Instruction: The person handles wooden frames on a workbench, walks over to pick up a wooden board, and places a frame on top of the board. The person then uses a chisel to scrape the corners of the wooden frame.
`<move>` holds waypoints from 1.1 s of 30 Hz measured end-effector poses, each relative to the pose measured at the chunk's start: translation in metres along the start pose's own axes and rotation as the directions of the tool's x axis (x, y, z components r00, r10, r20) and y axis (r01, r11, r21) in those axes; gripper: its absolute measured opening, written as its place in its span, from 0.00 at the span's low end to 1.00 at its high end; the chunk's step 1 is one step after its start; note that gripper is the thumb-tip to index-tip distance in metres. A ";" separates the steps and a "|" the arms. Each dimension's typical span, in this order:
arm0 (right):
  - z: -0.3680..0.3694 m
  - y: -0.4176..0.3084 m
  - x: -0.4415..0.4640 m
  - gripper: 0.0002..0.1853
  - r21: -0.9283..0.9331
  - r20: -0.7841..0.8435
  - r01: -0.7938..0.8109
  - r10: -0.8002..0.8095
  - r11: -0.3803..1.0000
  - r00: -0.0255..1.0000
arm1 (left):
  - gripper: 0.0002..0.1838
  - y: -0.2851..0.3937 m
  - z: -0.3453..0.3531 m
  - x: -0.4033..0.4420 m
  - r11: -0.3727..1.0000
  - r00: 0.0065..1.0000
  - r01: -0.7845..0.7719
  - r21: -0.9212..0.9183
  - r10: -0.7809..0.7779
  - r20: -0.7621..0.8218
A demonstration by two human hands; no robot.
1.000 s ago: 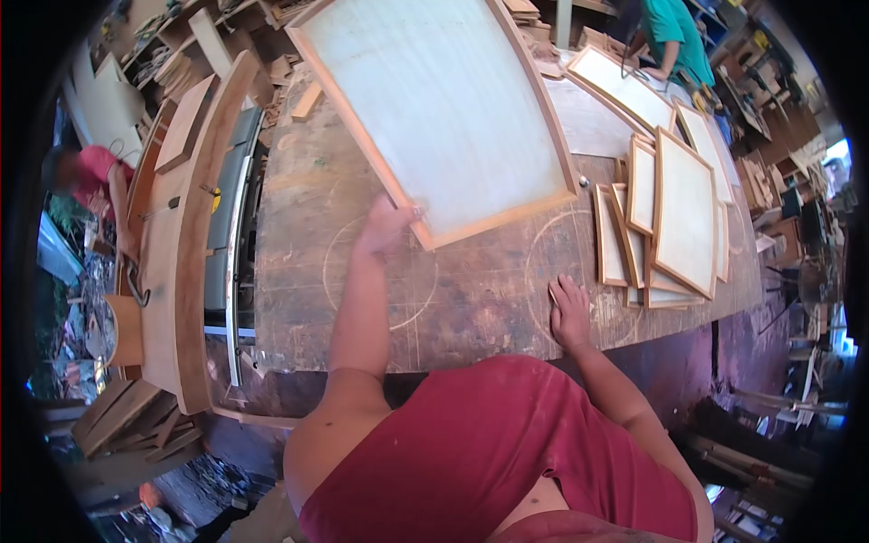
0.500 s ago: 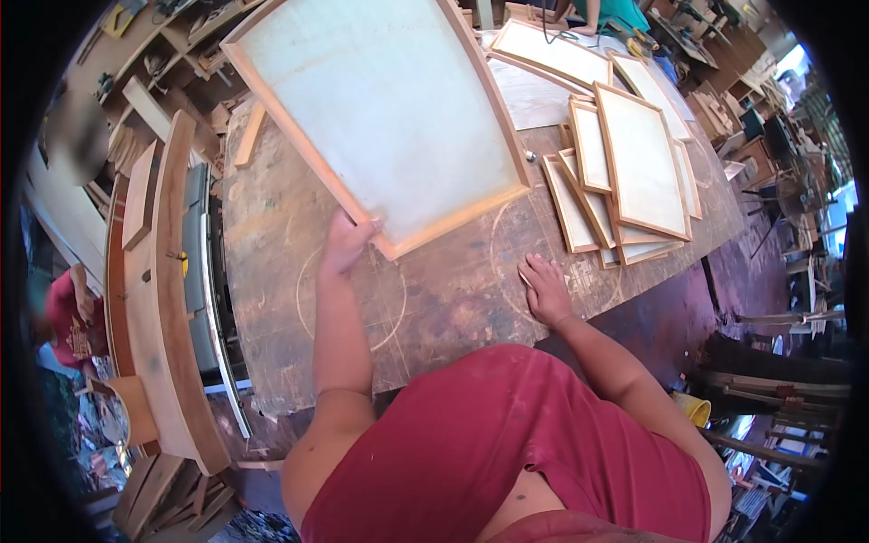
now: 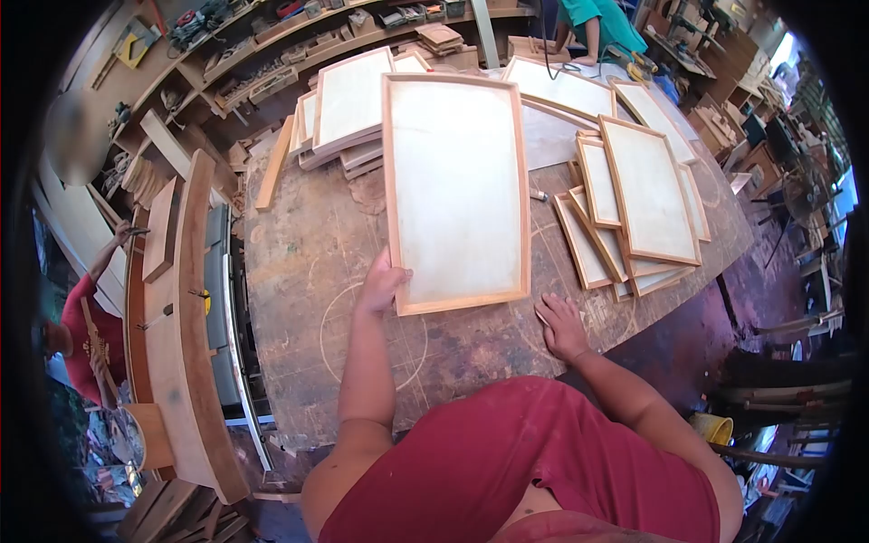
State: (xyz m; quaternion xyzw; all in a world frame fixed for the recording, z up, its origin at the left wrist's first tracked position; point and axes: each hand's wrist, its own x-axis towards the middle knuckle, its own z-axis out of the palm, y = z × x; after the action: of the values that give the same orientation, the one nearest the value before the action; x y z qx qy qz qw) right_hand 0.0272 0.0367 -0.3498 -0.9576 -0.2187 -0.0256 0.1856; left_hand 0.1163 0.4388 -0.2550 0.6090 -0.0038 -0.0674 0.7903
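My left hand (image 3: 382, 282) grips the lower left corner of a wooden-framed white panel (image 3: 460, 190), its thumb over the rim and its other fingers mostly hidden. The panel has a shallow raised wooden edge and is tilted above the worn worktable (image 3: 471, 353). My right hand (image 3: 561, 326) lies on the tabletop with fingers extended, holding nothing. Just beyond it, several similar framed panels (image 3: 647, 190) are piled unevenly.
Another stack of framed panels (image 3: 353, 95) stands at the back left, beside a loose wooden strip (image 3: 276, 163). A person in a green garment (image 3: 602, 23) leans at the far side. Another person in a red shirt (image 3: 90, 335) is at the left. A long board (image 3: 204, 362) flanks the table.
The held panel has swung away from me and lower, and now looks straighter. The back left stack has come into view. My right hand stays on the table.
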 end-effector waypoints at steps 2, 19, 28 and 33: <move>0.002 0.000 -0.001 0.28 0.010 -0.005 0.001 -0.001 1.000 1.000 | 0.36 -0.006 0.001 -0.001 1.000 0.998 0.021 -0.016 -0.020 0.055; 0.008 0.012 -0.009 0.32 0.086 0.018 -0.012 0.011 0.996 1.000 | 0.36 -0.039 -0.073 -0.075 0.872 0.890 0.452 0.188 -0.455 -0.028; -0.064 0.018 -0.015 0.32 0.471 -0.044 -0.051 0.081 0.881 0.996 | 0.20 -0.041 -0.057 -0.098 0.289 0.592 0.673 0.681 -0.762 -0.262; -0.190 0.092 -0.025 0.29 0.581 -0.228 -0.095 0.274 0.808 0.934 | 0.19 -0.008 0.022 -0.068 0.198 0.931 0.264 0.944 -0.309 -0.196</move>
State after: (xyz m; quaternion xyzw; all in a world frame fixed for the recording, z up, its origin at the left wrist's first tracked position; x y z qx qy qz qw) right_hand 0.0502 -0.1205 -0.2077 -0.8619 -0.0902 -0.0873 0.4913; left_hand 0.0459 0.4237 -0.2516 0.9492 0.0544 -0.2073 0.2303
